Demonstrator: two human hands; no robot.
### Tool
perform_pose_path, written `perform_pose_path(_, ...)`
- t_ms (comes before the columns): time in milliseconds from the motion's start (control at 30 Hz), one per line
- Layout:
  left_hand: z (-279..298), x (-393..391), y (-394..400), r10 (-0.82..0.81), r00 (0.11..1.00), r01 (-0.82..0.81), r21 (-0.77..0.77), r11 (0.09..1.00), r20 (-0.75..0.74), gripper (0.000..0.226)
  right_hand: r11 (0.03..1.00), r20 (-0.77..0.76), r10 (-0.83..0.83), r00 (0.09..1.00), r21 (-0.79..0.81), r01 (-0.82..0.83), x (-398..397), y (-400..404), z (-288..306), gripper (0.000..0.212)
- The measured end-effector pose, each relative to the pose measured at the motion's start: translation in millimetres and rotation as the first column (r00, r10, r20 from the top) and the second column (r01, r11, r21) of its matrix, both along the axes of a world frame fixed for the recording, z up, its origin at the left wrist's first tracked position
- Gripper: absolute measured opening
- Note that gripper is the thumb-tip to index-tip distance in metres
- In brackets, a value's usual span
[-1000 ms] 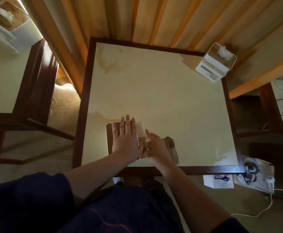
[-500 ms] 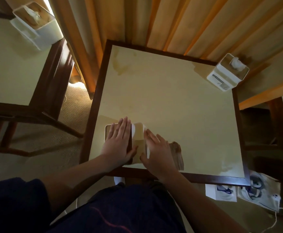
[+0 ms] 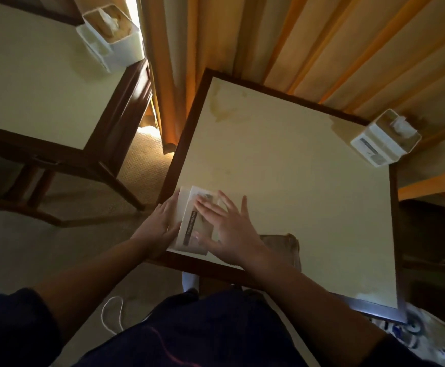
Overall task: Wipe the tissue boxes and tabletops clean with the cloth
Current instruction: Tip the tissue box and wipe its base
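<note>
A flat white box [image 3: 187, 221] with a dark label strip lies at the near left corner of the cream tabletop [image 3: 295, 181]. My left hand [image 3: 160, 226] presses its straight fingers against the box's left side. Spread flat, my right hand [image 3: 229, 223] rests on top of the box. A crumpled brown cloth [image 3: 285, 245] lies on the table just right of my right wrist, and neither hand touches it. A white tissue box [image 3: 385, 141] stands at the table's far right corner. On the neighbouring table [image 3: 30, 75], at its far corner, stands another tissue box [image 3: 110, 35].
Orange-brown curtains [image 3: 269, 35] hang behind both tables. Between the two dark-framed tables is a narrow gap of carpet [image 3: 142, 160]. On the floor lie a white cable [image 3: 113, 313], near my legs, and printed bags [image 3: 414, 332], under the table's near right corner.
My left hand slid off the top of the box to its left side. My right hand moved from beside the box onto its top. The view shifted left.
</note>
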State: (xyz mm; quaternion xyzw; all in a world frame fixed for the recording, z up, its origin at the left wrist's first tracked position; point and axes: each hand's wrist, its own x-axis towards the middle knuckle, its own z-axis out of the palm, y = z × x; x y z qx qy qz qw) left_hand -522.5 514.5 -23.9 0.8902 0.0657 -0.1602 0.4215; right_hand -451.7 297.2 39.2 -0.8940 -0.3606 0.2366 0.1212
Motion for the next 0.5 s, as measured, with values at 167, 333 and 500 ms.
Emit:
perform_pose_path(167, 14, -2, -7, 0.12, 0.99, -0.114, -0.092, 0.989, 0.07, 0.068, 0.972, -0.034, -0.129, 0.991, 0.196, 0.133, 5, -18, -5, 0.066)
perform_pose_path(333, 29, 8, -15, 0.098, 0.964, -0.127, 0.102, 0.987, 0.249, 0.066, 0.887, -0.085, -0.439, 0.894, 0.117, 0.447, -6, -76, -29, 0.06)
perform_pose_path(500, 31, 21, -43, -0.299, 0.92, 0.186, 0.391, 0.901, 0.252, 0.072, 0.763, -0.128, -0.647, 0.752, -0.112, 0.637, -26, -132, -66, 0.055)
